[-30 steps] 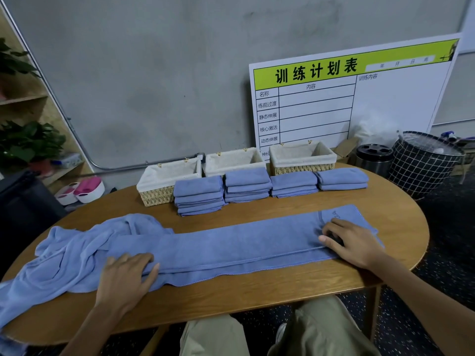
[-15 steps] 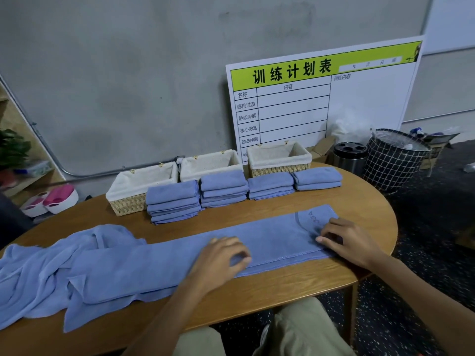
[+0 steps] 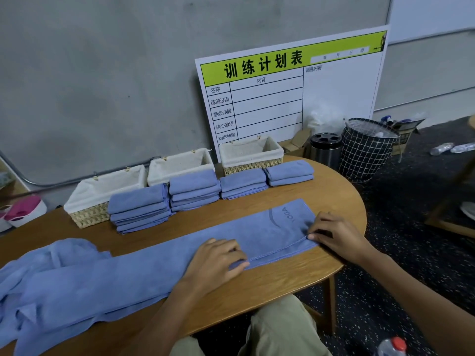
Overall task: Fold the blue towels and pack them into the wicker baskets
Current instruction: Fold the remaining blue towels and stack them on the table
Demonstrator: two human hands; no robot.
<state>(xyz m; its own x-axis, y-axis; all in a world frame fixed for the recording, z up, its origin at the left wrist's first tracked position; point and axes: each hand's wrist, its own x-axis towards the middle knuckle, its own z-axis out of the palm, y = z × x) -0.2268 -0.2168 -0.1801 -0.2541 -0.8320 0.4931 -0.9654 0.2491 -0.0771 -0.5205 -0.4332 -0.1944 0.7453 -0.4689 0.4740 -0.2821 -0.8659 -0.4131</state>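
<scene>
A long blue towel, folded lengthwise, lies across the wooden table; its left end is bunched up. My left hand pinches the towel's near edge around its middle. My right hand pinches the near corner at the right end, beside the "YOGA" print. Several stacks of folded blue towels stand in a row behind it. Behind those stacks sit three wicker baskets with white liners: left, middle, right, each with nothing visible in it.
A white and green planning board leans on the wall behind the baskets. A black grid bin and a metal canister stand on the floor at the right. A bottle is at the lower right.
My left hand slid right along the towel from its left part to its middle and now pinches the near edge. My right hand stays at the right end. The camera turned right.
</scene>
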